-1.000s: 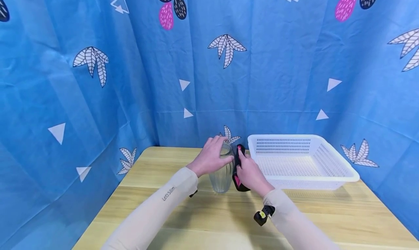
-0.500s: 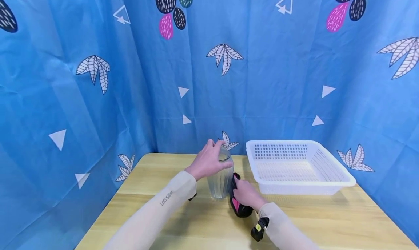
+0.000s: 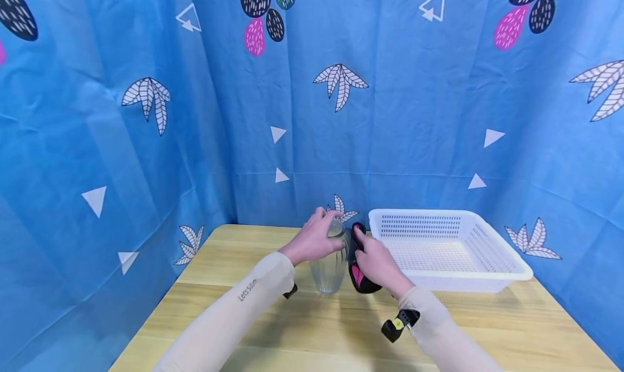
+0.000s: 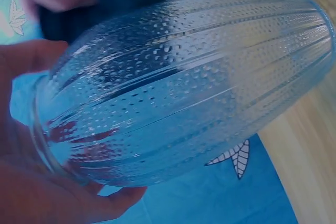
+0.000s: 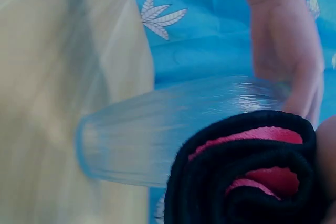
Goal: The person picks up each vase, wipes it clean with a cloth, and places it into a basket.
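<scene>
A clear glass vase with ribbed, dimpled sides stands upright on the wooden table. My left hand grips it near the rim, thumb on the near side and fingers around the far side; in the left wrist view the vase fills the middle. On the vase's right side, my right hand holds a folded black-and-pink cloth, index finger extended along it. Layered folds of the cloth show in the right wrist view. Whether the cloth touches the glass is hard to tell.
A white perforated plastic basket stands to the right of the right hand, toward the back of the table. A blue patterned curtain hangs behind and on both sides.
My right hand slid the cloth down beside the vase toward its base, then brought it back up near the rim. The left hand keeps its hold, and the vase stays in place.
</scene>
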### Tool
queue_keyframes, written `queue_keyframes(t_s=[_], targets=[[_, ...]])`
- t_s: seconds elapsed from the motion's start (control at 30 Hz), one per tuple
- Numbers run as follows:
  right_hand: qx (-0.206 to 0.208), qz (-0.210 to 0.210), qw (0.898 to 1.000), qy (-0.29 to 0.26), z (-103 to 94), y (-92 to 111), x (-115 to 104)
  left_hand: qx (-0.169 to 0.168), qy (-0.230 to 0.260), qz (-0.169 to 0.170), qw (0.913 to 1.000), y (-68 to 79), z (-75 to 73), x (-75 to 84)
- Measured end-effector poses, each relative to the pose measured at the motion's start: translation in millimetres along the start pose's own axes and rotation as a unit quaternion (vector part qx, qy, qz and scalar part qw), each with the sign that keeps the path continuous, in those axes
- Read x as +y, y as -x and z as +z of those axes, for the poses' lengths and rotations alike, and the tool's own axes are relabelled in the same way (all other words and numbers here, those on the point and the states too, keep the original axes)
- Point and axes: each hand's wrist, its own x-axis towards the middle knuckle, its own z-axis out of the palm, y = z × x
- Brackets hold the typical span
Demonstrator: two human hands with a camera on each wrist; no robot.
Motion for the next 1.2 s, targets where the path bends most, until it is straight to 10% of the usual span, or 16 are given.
queue_keyframes(t_s=[0.2, 0.8, 1.0, 1.2], targets=[[0.039, -0.027, 0.998, 0.029, -7.7, -8, -13, 0.014, -0.051, 0.023, 0.9983, -3.9, 1.6, -2.5], [-0.112, 0.017, 0.992, 0.056, 54.0, -2, 36, 0.039, -0.056, 0.014, 0.9976, -3.7, 2.9, -2.8], [-0.11, 0.045, 0.993, 0.027, 47.3, -1, 36, 0.034, -0.121, 0.002, 0.992, -1.7, 2.9, 0.0], [-0.085, 0.048, 0.995, -0.032, 24.3, -2, 27, 0.007, -0.079, -0.019, 0.9967, 1.7, -3.0, 3.7]])
